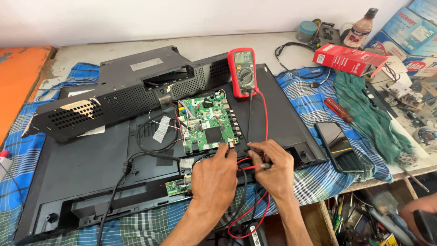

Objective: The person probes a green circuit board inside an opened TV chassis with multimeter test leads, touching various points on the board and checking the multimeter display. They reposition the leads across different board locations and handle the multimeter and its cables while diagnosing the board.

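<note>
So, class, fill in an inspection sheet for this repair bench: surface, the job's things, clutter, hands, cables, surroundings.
Surface: checked blue cloth over a bench.
Job's things: opened flat-screen set, green circuit board, red multimeter.
Clutter: screwdriver, phone, green rag, red box, bottle.
Hands: left hand at the board's lower edge; right hand pinches a probe.
Cables: red and black leads run from the meter.
Surroundings: white wall; tools under the bench.
</note>
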